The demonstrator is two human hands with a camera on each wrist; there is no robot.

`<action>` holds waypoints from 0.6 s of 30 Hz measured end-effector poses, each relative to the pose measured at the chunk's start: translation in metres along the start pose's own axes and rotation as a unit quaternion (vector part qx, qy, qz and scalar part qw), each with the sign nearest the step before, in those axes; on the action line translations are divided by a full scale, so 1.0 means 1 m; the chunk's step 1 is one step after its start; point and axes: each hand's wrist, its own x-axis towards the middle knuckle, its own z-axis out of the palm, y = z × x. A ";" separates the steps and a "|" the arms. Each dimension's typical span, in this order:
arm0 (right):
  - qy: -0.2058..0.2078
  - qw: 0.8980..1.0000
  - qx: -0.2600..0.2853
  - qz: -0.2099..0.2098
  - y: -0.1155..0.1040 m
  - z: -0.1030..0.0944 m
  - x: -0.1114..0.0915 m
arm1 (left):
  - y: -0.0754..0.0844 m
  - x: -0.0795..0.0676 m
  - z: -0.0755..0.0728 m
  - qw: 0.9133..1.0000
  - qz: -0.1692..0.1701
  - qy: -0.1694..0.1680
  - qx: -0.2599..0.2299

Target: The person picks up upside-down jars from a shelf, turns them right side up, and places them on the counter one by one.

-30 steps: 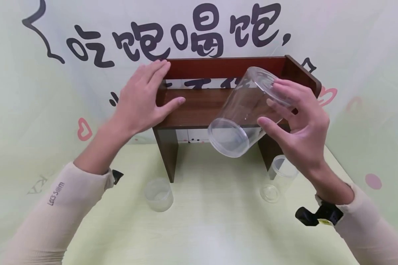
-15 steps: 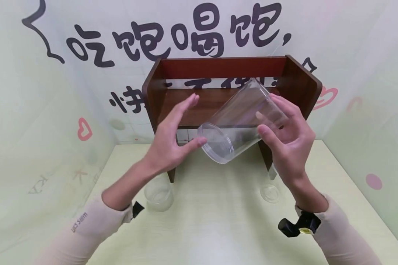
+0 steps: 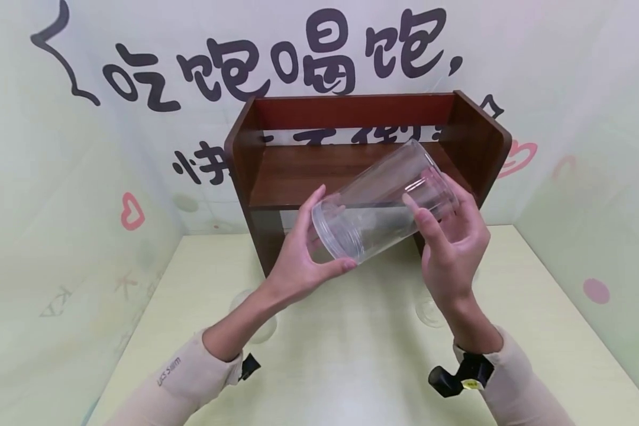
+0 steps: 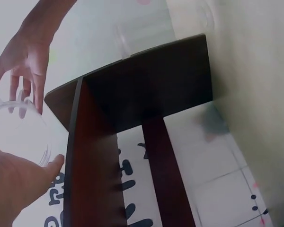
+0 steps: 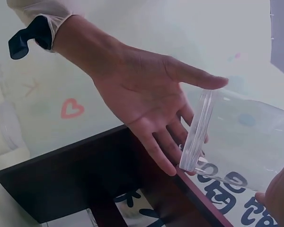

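A clear plastic jar [image 3: 383,204] is held tilted in the air in front of the shelf, its ringed lid end [image 3: 334,234] lower and to the left. My left hand [image 3: 295,266] is around that end, thumb along the near rim and fingers on the far side. In the right wrist view, this left hand [image 5: 142,90] has its thumb over the ringed edge. At the upper, plain end, my right hand [image 3: 455,248] grips the jar between thumb and fingers. The left wrist view shows the jar's round end [image 4: 19,135] between both hands.
Behind the jar stands a dark brown wooden shelf [image 3: 274,177] on the pale table [image 3: 341,367]. A clear container [image 3: 262,332] sits to the left, partly behind my left forearm. On the right lies a small clear lid [image 3: 429,312], partly hidden by my right wrist.
My left hand has come from the shelf's upper left side down to the jar's lid end. My right hand has moved the jar lower and left, tilting it closer to level.
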 end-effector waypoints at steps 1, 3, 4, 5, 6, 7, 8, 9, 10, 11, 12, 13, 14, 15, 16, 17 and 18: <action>0.000 1.000 0.000 0.002 0.001 -0.001 -0.001 | -0.002 -0.001 0.001 1.000 0.002 0.003 -0.009; -0.005 1.000 0.002 0.005 0.001 -0.001 -0.003 | -0.003 -0.002 0.002 1.000 0.015 0.012 -0.023; -0.009 1.000 0.004 0.005 0.001 -0.002 -0.003 | -0.003 -0.002 0.002 0.999 0.022 0.015 -0.027; -0.013 1.000 0.007 0.005 0.002 -0.002 -0.004 | -0.002 -0.002 0.002 0.999 0.029 0.020 -0.028; -0.019 1.000 0.008 0.005 0.002 -0.002 -0.004 | -0.001 -0.002 0.001 0.999 0.035 0.024 -0.030; -0.025 1.000 0.010 0.006 0.002 -0.003 -0.004 | -0.001 -0.003 0.001 0.998 0.040 0.027 -0.031; -0.030 0.999 0.010 0.006 0.002 -0.003 -0.005 | 0.000 -0.003 0.000 0.998 0.045 0.029 -0.031; -0.036 0.999 0.010 0.009 0.002 -0.004 -0.005 | 0.000 -0.003 0.000 0.998 0.047 0.031 -0.031; -0.042 0.999 0.005 0.011 0.002 -0.005 -0.005 | 0.000 -0.003 -0.001 0.998 0.048 0.032 -0.032; -0.047 0.999 0.002 0.013 0.002 -0.006 -0.006 | 0.000 -0.003 -0.002 0.998 0.050 0.032 -0.034; -0.053 0.998 -0.005 0.015 0.002 -0.007 -0.006 | 0.001 -0.004 -0.002 0.998 0.050 0.031 -0.038; -0.059 0.998 -0.014 0.018 0.001 -0.008 -0.007 | 0.001 -0.004 -0.003 0.997 0.050 0.030 -0.040; -0.067 0.997 -0.027 0.020 0.001 -0.010 -0.007 | 0.002 -0.004 -0.005 0.997 0.051 0.029 -0.041; -0.074 0.996 -0.040 0.022 0.001 -0.012 -0.007 | 0.002 -0.004 -0.006 0.997 0.052 0.029 -0.043; -0.084 0.995 -0.052 0.023 0.001 -0.014 -0.007 | 0.003 -0.005 -0.007 0.997 0.052 0.027 -0.042; -0.094 0.993 -0.064 0.023 0.000 -0.016 -0.007 | 0.003 -0.005 -0.009 0.998 0.053 0.026 -0.037; -0.108 0.991 -0.082 0.022 -0.001 -0.019 -0.007 | 0.004 -0.006 -0.011 0.998 0.053 0.024 -0.034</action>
